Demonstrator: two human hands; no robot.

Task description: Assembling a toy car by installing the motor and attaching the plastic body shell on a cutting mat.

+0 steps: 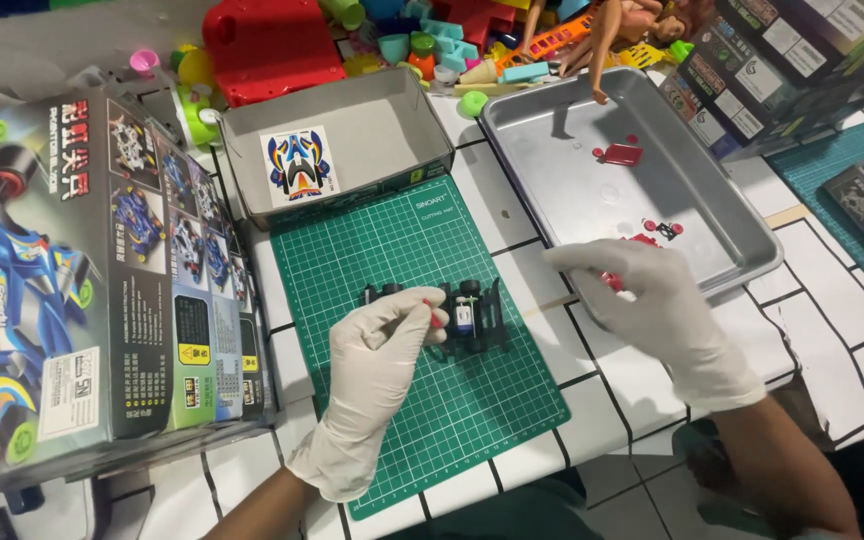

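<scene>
White tiles are showing around a green cutting mat [402,260], where the gloved left hand [377,355] is pinching a small red part [436,318] against the black toy-car chassis [467,315], while the right hand [652,300], just right of the mat, is gripping another red piece [610,281].

Both hands wore white gloves, the bare forearms rising from the lower edge of the view. The left hand [384,345] lay knuckles-up, its thumb and forefinger pinched together at their tips, the wrist bent slightly inward. The right hand [647,300] reached leftward, palm down, fingers curled closed in a loose grip.
</scene>
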